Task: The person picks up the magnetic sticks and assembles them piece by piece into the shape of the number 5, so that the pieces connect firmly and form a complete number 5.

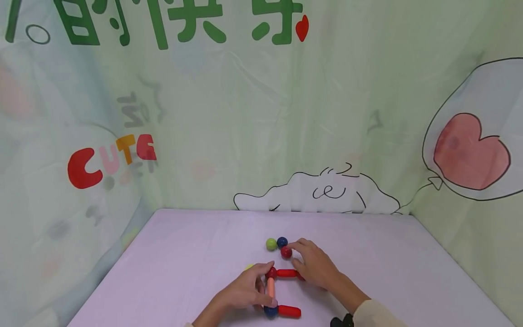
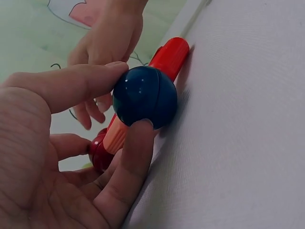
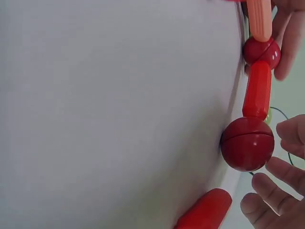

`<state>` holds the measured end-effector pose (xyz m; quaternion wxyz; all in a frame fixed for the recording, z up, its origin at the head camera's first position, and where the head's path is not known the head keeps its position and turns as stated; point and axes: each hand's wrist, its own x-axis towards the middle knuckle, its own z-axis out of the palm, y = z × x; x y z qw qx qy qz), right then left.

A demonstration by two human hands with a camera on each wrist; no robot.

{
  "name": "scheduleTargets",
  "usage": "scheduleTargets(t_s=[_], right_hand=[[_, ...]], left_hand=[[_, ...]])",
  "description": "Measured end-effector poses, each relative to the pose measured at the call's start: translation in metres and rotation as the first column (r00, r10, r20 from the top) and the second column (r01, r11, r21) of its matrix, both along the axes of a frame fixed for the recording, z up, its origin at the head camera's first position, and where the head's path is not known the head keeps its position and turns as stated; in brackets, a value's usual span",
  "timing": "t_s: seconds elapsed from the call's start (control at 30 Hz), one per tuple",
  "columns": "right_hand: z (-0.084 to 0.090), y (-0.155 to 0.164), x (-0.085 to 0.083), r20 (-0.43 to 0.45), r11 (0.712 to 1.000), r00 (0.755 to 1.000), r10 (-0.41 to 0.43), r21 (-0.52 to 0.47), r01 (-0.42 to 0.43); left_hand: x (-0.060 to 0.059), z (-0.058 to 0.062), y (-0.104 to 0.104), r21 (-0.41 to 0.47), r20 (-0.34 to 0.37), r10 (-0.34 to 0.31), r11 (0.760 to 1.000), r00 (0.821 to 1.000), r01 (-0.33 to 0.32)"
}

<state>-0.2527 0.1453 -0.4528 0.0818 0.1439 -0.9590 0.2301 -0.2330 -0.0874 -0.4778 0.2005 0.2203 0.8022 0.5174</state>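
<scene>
My left hand (image 1: 250, 289) pinches a blue ball (image 2: 145, 98) of a ball-and-rod building toy between thumb and finger, while its other fingers reach a red corner ball (image 1: 271, 273). An orange rod (image 1: 271, 287) joins these two balls. One red rod (image 1: 289, 311) sticks out from the blue ball; a second red rod (image 1: 287, 273) runs from the corner ball to another red ball (image 3: 248, 144), mostly hidden by my right hand in the head view. The right hand (image 1: 315, 263) reaches over that end, its index fingertip at a loose red ball (image 1: 286, 252), thumb held apart.
A loose green ball (image 1: 271, 244) and a dark blue ball (image 1: 282, 242) lie beside the loose red one. Behind the left hand a yellow ball (image 1: 249, 267) peeks out. Another red rod (image 3: 205, 210) shows low in the right wrist view. A printed curtain (image 1: 261, 113) hangs behind the table (image 1: 196, 240).
</scene>
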Motion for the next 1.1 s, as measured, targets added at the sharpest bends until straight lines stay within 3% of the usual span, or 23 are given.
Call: scheduleTargets(t_s=[0.3,0.6,1.1], right_hand=[[-0.003,-0.007,-0.016,0.07,0.999,0.997,0.045,0.012,-0.046],[-0.012,-0.01,-0.025,0.136,0.999,0.991,0.01,-0.037,-0.005],[-0.009,-0.003,-0.009,0.103,0.979,0.993,-0.065,-0.188,0.083]], left_hand=[[0.0,-0.001,0.0,0.067,0.086,-0.003,0.998,0.996,-0.002],[-0.001,-0.004,0.0,0.067,0.103,0.034,0.997,0.994,-0.041],[0.001,-0.003,0.002,0.087,0.138,0.057,0.994,0.989,-0.07]])
